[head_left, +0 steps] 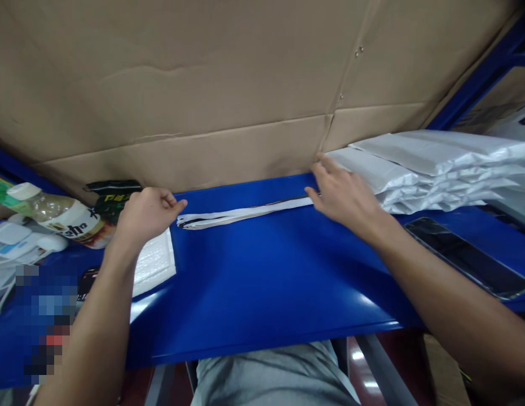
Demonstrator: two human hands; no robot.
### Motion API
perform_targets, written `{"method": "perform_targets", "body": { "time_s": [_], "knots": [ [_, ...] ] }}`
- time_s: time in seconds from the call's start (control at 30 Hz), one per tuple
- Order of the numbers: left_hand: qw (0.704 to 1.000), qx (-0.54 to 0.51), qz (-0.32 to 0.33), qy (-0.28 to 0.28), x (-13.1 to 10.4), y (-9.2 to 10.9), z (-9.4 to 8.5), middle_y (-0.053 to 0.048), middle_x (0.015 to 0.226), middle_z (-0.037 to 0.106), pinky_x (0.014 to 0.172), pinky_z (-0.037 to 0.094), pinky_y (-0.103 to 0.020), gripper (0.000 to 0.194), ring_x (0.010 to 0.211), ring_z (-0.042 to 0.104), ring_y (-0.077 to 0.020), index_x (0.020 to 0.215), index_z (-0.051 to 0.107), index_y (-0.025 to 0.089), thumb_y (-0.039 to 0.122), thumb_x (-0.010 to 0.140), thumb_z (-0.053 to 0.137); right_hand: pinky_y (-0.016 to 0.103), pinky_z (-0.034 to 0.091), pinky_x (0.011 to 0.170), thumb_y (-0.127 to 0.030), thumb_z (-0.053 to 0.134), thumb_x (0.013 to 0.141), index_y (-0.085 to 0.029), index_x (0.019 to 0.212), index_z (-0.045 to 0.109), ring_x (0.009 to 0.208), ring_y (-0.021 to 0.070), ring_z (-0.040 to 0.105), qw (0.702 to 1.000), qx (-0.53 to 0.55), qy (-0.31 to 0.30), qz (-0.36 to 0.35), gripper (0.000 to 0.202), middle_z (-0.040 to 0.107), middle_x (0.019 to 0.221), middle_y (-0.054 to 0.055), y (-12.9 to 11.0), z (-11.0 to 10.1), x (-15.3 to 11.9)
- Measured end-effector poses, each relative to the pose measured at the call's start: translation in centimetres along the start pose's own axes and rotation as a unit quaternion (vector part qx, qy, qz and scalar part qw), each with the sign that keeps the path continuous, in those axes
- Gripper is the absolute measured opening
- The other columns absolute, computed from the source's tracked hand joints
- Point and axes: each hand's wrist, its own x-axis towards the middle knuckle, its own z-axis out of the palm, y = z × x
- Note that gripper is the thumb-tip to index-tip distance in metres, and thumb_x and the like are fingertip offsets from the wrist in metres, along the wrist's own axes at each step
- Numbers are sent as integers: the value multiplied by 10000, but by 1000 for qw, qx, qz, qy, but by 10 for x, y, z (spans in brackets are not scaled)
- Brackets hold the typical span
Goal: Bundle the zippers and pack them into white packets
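Long flat strips of white, tan and black (241,213) lie bundled across the blue table. My left hand (149,215) hovers just past their left end, fingers curled in and thumb pointing right, with nothing seen in it. Beneath that hand a white padded sheet or envelope (156,262) rests partly covered by my wrist. At the strips' right end is my right hand (340,194), its fingers spread and the thumb by the strip end; whether it touches cannot be made out. Its fingertips are beside a stack of white padded packets (431,163).
A cardboard wall (228,84) rises behind the blue table (262,293). Leftward lie a plastic bottle (63,214), a dark green packet (112,197) and white items (25,239). A black phone-like slab (465,254) lies under my right forearm's far side.
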Motion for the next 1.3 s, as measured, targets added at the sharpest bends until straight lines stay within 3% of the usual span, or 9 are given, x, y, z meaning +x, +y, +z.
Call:
{"method": "perform_targets", "body": {
  "time_s": [0.07, 0.17, 0.27, 0.43, 0.57, 0.73, 1.0, 1.2, 1.3],
  "knots": [
    [1000, 9, 19, 12, 3, 24, 6, -71, 917, 833, 713, 505, -353, 329, 790, 744, -248, 939, 807, 239, 534, 965, 667, 553, 535, 1168, -315, 535, 1078, -176, 1452, 694, 1406, 383, 646, 994, 72, -38, -79, 429, 540, 1680, 182, -10, 11, 3],
    [989, 2, 141, -53, 19, 63, 24, -88, 1192, 841, 966, 543, -378, 333, 1074, 773, -275, 1156, 830, 221, 407, 1016, 591, 490, 466, 1235, -293, 429, 1129, -134, 1428, 729, 1474, 332, 598, 969, 152, -116, -155, 452, 642, 1574, 190, -27, 27, 14],
    [965, 17, 212, -156, 43, 91, 44, -105, 1279, 819, 1011, 527, -370, 416, 1172, 748, -289, 1314, 799, 210, 410, 1024, 578, 401, 506, 1101, -328, 446, 1128, -164, 1326, 786, 1283, 297, 700, 947, 189, -194, -171, 426, 757, 1390, 162, -39, 36, 35],
    [923, 59, 223, -308, 74, 114, 58, -91, 1217, 820, 816, 506, -325, 470, 992, 745, -265, 1304, 780, 233, 508, 933, 690, 287, 438, 723, -296, 616, 1003, -208, 1188, 813, 814, 183, 692, 910, 189, -336, -150, 284, 823, 1034, 55, -46, 33, 74],
    [906, 121, 206, -348, 84, 121, 60, -103, 1215, 811, 770, 473, -332, 560, 933, 730, -273, 1295, 763, 230, 544, 832, 770, 292, 419, 696, -285, 734, 878, -218, 1146, 826, 828, 194, 707, 896, 167, -391, -130, 290, 832, 1055, 49, -51, 33, 92],
    [888, 121, 226, -381, 91, 120, 64, -96, 1125, 817, 773, 472, -356, 495, 882, 721, -282, 1193, 801, 230, 544, 813, 751, 300, 415, 678, -244, 721, 851, -207, 1083, 820, 824, 199, 700, 892, 142, -401, -157, 255, 829, 1061, 57, -58, 34, 97],
    [889, 108, 259, -362, 85, 121, 66, -39, 901, 785, 685, 430, -336, 311, 723, 653, -221, 1023, 788, 257, 462, 790, 768, 315, 365, 642, -233, 722, 823, -218, 924, 801, 694, 188, 634, 881, 143, -403, -201, 130, 791, 850, 35, -59, 35, 96],
    [896, 150, 219, -357, 80, 124, 60, -54, 797, 746, 652, 430, -348, 366, 660, 641, -226, 925, 777, 224, 548, 762, 820, 308, 379, 647, -207, 685, 811, -207, 957, 778, 720, 183, 639, 876, 161, -396, -223, 173, 803, 924, 39, -65, 28, 91],
    [889, 154, 219, -372, 79, 125, 56, -63, 852, 774, 666, 442, -345, 377, 705, 666, -238, 943, 790, 223, 551, 759, 824, 309, 387, 653, -229, 680, 836, -206, 959, 763, 718, 186, 632, 873, 161, -399, -230, 150, 794, 912, 40, -67, 27, 90]
  ]
}}
